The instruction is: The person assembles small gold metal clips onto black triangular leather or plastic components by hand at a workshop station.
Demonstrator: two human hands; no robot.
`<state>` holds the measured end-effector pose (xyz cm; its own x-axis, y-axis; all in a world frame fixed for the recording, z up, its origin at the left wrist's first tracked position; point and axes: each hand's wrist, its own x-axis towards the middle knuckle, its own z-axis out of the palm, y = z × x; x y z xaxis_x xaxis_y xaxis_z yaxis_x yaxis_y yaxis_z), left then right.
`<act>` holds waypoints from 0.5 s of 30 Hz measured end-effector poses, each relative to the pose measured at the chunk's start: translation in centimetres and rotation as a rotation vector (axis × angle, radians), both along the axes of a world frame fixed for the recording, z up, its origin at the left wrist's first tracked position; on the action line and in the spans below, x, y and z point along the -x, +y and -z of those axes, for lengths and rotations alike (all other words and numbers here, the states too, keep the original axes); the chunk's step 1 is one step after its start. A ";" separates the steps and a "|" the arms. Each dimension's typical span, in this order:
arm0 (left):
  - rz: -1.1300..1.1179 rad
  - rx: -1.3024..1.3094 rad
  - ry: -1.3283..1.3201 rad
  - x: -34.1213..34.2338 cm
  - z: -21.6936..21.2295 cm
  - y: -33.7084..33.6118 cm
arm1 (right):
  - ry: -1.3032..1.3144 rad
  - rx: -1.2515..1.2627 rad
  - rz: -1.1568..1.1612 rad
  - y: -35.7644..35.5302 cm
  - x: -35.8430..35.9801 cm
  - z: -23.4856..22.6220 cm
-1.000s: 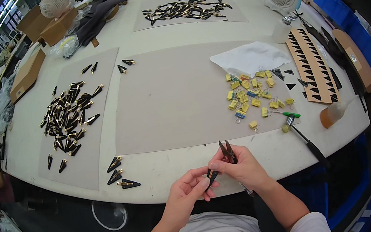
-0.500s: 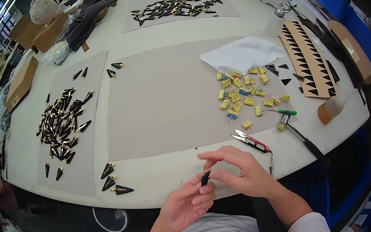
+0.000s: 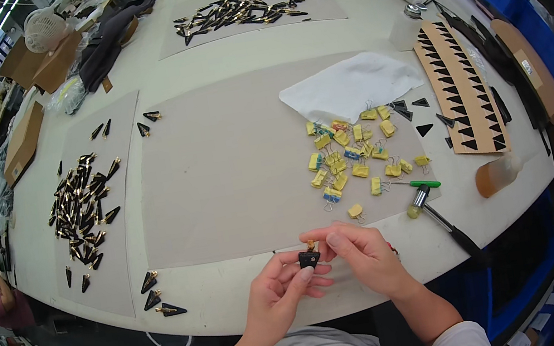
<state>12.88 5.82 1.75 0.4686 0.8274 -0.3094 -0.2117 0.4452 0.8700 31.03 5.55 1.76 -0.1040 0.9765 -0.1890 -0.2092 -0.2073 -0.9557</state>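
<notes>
Close to the table's near edge, my left hand (image 3: 274, 298) holds a small black triangular piece with gold-coloured hardware (image 3: 309, 259) between thumb and fingers. The broad black face is turned up, and a small round stud shows on it. The gold part points away from me. My right hand (image 3: 367, 260) has its thumb and fingers closed in at that gold end, with the fingertips partly hiding it. Left of my hands lie a few similar black pieces (image 3: 153, 299). The thread snips seen earlier are mostly covered by my right hand.
Yellow-covered binder clips (image 3: 360, 171) lie right of centre beside a white cloth (image 3: 354, 85). A hammer (image 3: 446, 222), green-handled tool (image 3: 425, 183), amber bottle (image 3: 496, 176) and cardboard strip with black triangles (image 3: 455, 87) stand right. Piles of black pieces lie left (image 3: 83, 207) and far (image 3: 244, 10).
The black piece has turned, so its broad face now shows. My left thumb has moved onto it, and my right fingers have drawn in at the gold end. The view has shifted slightly.
</notes>
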 end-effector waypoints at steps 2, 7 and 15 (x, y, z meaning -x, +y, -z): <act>0.017 -0.020 0.013 -0.7 0.6 0.8 | -0.059 -0.035 0.004 0.3 -0.6 0.3; 0.160 -0.222 0.362 -1.9 -0.1 2.1 | -0.028 0.053 0.131 1.2 -1.5 -0.8; 0.710 -0.666 0.296 5.5 0.5 0.8 | 0.031 0.012 0.241 2.3 -0.3 -1.3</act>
